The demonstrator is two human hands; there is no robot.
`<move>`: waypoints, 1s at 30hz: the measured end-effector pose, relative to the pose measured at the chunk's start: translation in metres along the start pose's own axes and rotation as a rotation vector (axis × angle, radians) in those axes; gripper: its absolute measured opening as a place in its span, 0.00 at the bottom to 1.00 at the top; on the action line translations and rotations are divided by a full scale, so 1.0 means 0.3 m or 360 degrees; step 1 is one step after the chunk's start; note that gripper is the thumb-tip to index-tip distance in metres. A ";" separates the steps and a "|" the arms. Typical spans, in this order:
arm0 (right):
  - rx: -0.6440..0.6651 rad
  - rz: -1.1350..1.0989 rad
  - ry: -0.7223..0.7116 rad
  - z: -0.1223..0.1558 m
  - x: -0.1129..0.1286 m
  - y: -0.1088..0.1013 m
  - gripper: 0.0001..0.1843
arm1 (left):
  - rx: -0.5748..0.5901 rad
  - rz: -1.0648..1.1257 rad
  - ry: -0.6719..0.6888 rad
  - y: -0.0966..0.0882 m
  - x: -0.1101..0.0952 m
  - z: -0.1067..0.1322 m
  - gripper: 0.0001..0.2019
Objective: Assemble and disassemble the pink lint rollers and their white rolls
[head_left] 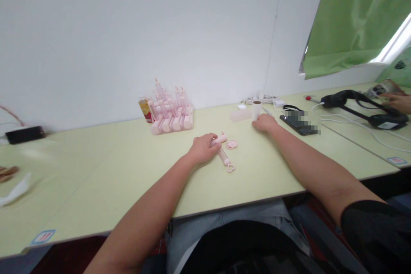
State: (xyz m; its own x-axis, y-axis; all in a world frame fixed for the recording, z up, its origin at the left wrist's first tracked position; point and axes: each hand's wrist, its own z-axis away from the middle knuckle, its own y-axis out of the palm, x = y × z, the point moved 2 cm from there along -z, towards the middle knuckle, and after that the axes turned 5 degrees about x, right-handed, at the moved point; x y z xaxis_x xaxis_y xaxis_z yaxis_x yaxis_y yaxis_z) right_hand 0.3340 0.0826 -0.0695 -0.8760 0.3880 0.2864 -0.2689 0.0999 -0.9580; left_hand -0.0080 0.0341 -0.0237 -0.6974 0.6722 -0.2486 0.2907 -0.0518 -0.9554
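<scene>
My left hand point(204, 147) is closed around a small pale-pink cylinder point(221, 138), low over the table. Just below its fingers lies a clear pink tube wand point(223, 156) with a heart-shaped ring point(230, 168) at its end. A flat round pink disc point(231, 144) rests beside them. My right hand point(265, 123) reaches further out, its fingers closed at the base of an upright white roll point(256, 110) with a brown core. A pale translucent strip point(240, 114) extends left from the roll. The right fingertips are partly hidden.
Several pink tube wands stand and lie on a pink stepped rack point(173, 126) by the wall. To the right are a phone point(298, 125), a power strip point(257, 99), cables and a black headset point(362, 109). Another person's hand point(400, 102) is at far right. A black box point(25, 135) lies left.
</scene>
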 end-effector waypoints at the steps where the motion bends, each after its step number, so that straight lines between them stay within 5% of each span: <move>1: -0.0020 -0.0012 0.0037 -0.005 -0.003 0.004 0.35 | -0.0002 0.0003 0.0002 0.000 0.000 0.000 0.19; 7: -0.0184 -0.0058 0.0208 -0.034 -0.015 0.035 0.40 | 0.0006 -0.0004 -0.0017 0.002 0.001 -0.001 0.20; 12: -0.0287 -0.0073 0.0230 -0.061 -0.024 0.049 0.28 | -0.0005 -0.0006 0.0002 0.001 0.005 0.000 0.19; 30: -0.0517 -0.0217 -0.0187 -0.064 0.032 0.059 0.21 | -0.0031 0.0015 -0.0025 -0.001 0.000 0.010 0.19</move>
State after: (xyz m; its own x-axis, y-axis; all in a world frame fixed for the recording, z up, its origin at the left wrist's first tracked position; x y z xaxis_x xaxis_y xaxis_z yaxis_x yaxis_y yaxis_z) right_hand 0.3285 0.1058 -0.0841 -0.8859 0.2452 0.3937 -0.2617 0.4367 -0.8607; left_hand -0.0101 0.0321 -0.0239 -0.7046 0.6602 -0.2601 0.3097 -0.0436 -0.9498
